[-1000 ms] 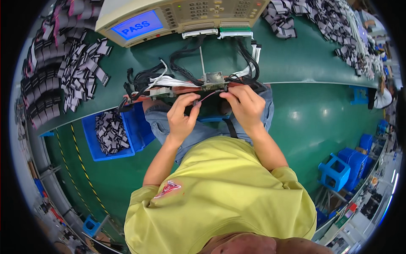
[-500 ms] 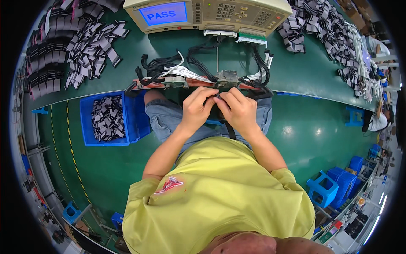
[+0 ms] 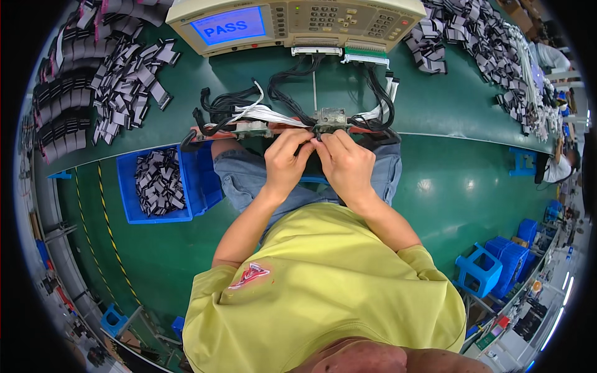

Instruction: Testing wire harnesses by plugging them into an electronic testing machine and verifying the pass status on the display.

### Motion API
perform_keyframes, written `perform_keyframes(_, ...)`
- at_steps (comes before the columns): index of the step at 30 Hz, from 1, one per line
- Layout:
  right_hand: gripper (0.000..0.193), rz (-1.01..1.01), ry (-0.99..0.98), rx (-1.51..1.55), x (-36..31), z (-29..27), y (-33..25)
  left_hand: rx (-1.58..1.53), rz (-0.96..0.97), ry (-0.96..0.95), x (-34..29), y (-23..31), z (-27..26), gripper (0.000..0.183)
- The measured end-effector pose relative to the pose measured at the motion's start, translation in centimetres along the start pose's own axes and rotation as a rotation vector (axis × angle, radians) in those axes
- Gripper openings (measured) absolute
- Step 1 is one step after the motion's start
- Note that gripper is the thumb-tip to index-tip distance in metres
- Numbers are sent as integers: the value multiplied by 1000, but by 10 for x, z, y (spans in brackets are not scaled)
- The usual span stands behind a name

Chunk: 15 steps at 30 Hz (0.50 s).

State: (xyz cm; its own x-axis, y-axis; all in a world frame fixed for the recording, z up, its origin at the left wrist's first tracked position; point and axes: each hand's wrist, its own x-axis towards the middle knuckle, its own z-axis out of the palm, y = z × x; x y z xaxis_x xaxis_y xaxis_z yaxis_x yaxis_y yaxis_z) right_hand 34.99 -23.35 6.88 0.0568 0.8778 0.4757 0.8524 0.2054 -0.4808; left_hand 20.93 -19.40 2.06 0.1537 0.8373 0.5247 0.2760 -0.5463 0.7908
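My left hand and my right hand meet at the front edge of the bench, thumbs and forefingers pinched together. Between their tips a small dark piece shows, mostly covered by the fingers, so its kind cannot be made out. Right beyond the fingertips sits a grey block-like test fixture on a red-orange strip along the bench edge. Black cables and white wires run to this strip, some of them from the tester behind, whose blue screen is lit.
Flat grey cables with black ends lie in a left pile and a right pile. A blue bin of similar pieces stands below the bench at left. Blue stools and a person are at right.
Both hands have come slightly closer to the grey fixture, fingertips still together. The whole view has shifted a little; the tester's screen looks the same.
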Motion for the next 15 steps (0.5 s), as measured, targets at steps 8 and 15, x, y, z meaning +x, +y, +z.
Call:
perform_keyframes(8,11,16,-41,-65,3,-1,-2,-15,3,-14,2,-7,1,23)
perform_keyframes(15,20,122,73,-12,1,15,-5,54,-6,83,1,-5,10,22)
